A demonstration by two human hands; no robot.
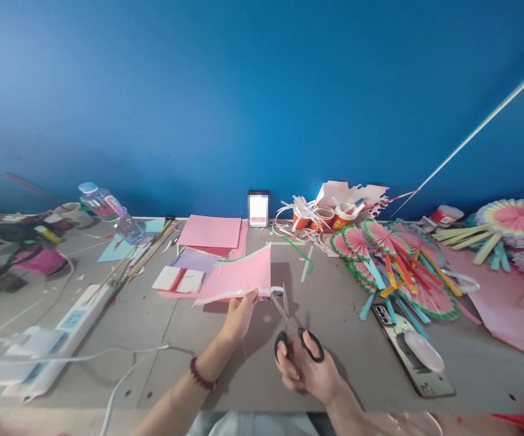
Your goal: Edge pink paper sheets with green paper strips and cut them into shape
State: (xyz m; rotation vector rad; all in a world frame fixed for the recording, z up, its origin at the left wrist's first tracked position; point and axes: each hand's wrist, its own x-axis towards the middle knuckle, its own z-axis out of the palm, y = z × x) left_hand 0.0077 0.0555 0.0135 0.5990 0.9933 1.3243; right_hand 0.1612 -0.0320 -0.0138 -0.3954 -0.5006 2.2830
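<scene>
My left hand [238, 315], with a dark beaded bracelet at the wrist, pinches the lower edge of a pink paper sheet [243, 272]. A green strip runs along the sheet's top edge, and a whitish strip lies along its bottom edge. In my right hand [309, 372] are black-handled scissors [291, 324], fingers through the loops and blades spread apart. The blades point up and away from me, at the lower right corner of the sheet. A small curled strip [277, 290] hangs at that corner, close to the blades.
Pink sheets [209, 231] and a white stack [180, 278] lie behind the left hand. Pleated paper fans [389, 242] and a phone [414, 351] are on the right. A power strip [68, 333] with cables, a plastic bottle [111, 209] and wooden sticks [150, 251] occupy the left.
</scene>
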